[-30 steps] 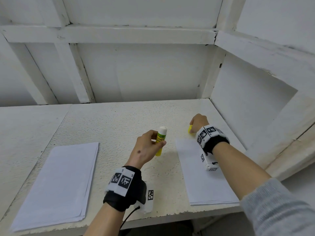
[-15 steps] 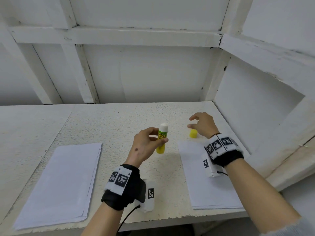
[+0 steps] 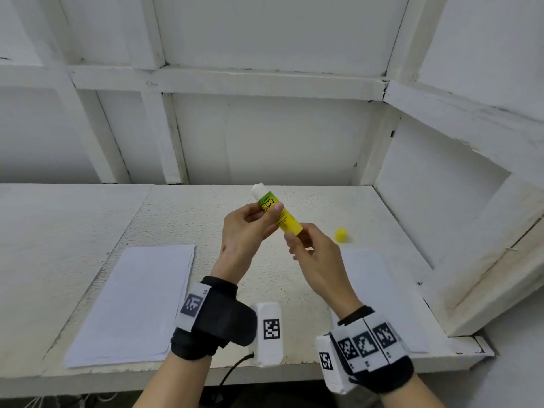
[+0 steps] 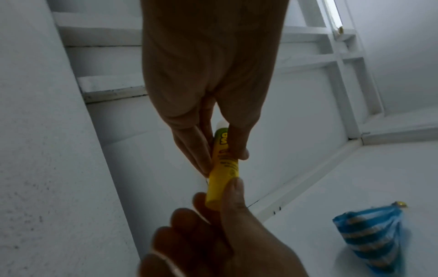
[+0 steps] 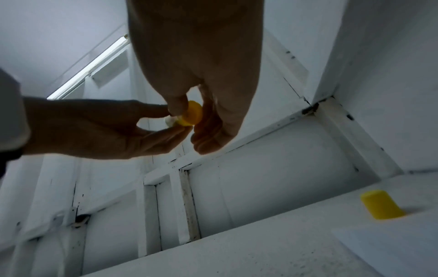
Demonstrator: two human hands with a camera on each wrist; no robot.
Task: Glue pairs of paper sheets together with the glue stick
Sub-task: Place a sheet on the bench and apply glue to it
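The uncapped yellow-green glue stick (image 3: 278,213) is held tilted above the table, its white glue tip pointing up and to the left. My left hand (image 3: 265,210) pinches its labelled upper part between thumb and fingers. My right hand (image 3: 297,237) pinches its bottom end. The left wrist view shows the glue stick (image 4: 222,165) held at both ends. In the right wrist view the stick's base (image 5: 193,113) sits between my right fingers. The yellow cap (image 3: 341,234) stands on the table to the right. One stack of white paper (image 3: 132,301) lies at the left, another paper stack (image 3: 368,275) under my right forearm.
The white table (image 3: 191,225) is enclosed by a white framed wall behind and a side panel (image 3: 441,201) on the right. A blue striped bag (image 4: 369,239) shows in the left wrist view. The cap (image 5: 381,206) stands just beyond the right paper stack (image 5: 391,251).
My right hand left the cap on the table and came over to take the stick's bottom end. My left hand lifted the stick and tilted it.
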